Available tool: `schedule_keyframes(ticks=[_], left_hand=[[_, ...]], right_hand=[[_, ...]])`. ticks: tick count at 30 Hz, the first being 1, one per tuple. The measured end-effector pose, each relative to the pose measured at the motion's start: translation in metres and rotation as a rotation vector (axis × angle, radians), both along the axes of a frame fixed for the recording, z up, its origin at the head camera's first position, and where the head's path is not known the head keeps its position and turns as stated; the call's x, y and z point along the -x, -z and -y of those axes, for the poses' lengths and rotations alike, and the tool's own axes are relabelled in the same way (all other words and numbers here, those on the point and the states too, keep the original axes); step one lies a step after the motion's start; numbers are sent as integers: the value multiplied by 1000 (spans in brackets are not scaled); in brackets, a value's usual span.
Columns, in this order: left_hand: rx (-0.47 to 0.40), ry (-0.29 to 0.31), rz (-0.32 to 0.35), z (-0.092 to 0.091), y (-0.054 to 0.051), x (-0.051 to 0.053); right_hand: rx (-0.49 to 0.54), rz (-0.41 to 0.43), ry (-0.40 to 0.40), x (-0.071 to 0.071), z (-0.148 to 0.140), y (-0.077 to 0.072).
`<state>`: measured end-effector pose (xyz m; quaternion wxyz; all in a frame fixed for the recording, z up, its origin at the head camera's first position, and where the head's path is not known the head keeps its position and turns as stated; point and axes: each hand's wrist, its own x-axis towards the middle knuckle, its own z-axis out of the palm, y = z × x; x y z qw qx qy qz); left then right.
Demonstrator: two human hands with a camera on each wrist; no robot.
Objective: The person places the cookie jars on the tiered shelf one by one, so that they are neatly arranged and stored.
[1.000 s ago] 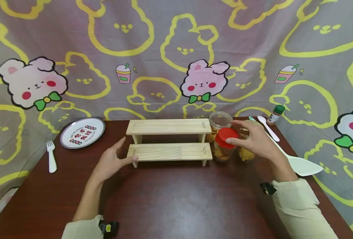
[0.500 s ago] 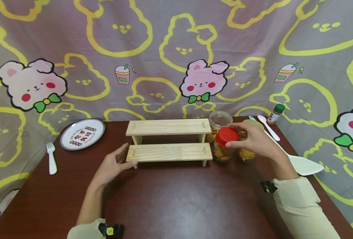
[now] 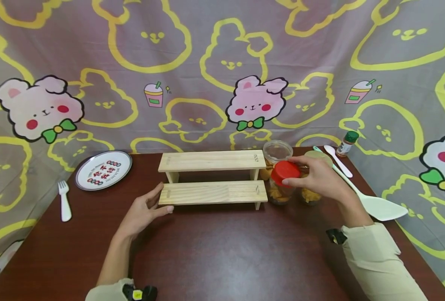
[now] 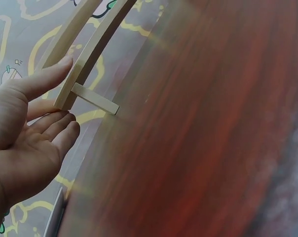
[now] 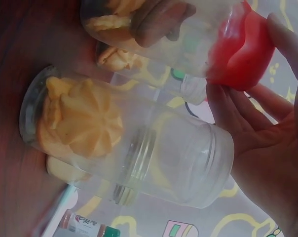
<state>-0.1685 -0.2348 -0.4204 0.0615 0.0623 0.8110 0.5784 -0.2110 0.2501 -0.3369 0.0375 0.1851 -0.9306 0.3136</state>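
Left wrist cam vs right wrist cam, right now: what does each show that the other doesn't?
Left wrist only: the left hand at the end of the wooden rack.

Right wrist only: the right hand gripping the red-lidded jar, a clear jar holding flower-shaped biscuits, and the green-capped bottle.

Both: the dark reddish table and the yellow-outlined curtain.

Inscriptions in view. Round white ceramic-looking plate with a dark rim [image 3: 103,170]: large red Chinese characters, among them 不 and 待; smaller curved lettering alongside, too small to read. Small clear cylindrical bottle with a green cap [image 3: 346,144]: white label bearing dark print, illegible. Square yellow tag on a black wrist device [image 3: 137,294]: dark mark, unreadable.
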Motion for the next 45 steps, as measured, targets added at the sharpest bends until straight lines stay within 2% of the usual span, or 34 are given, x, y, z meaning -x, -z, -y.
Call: schedule_keyframes(ticks=[7, 14, 21, 25, 31, 37, 40, 45], left_hand=[[-15, -11, -22, -1, 3, 2], [-24, -25, -30, -3, 2, 4], [-24, -36, -23, -1, 3, 0], [-24, -38, -24, -2, 3, 0], [-25, -42, -21, -4, 2, 3], [-27, -40, -15, -5, 3, 0], [-36, -39, -17, -5, 3, 0], [-54, -35, -25, -5, 0, 1]], right_hand=[[11, -52, 7, -1, -1, 2], [80, -109, -10, -2, -3, 2], [128, -97, 34, -3, 1, -1], [197, -99, 51, -5, 3, -5], [355, -108, 38, -5, 5, -8], [481, -133, 24, -2, 13, -9], [516, -149, 30, -2, 19, -9], [539, -235, 52, 2, 28, -14]])
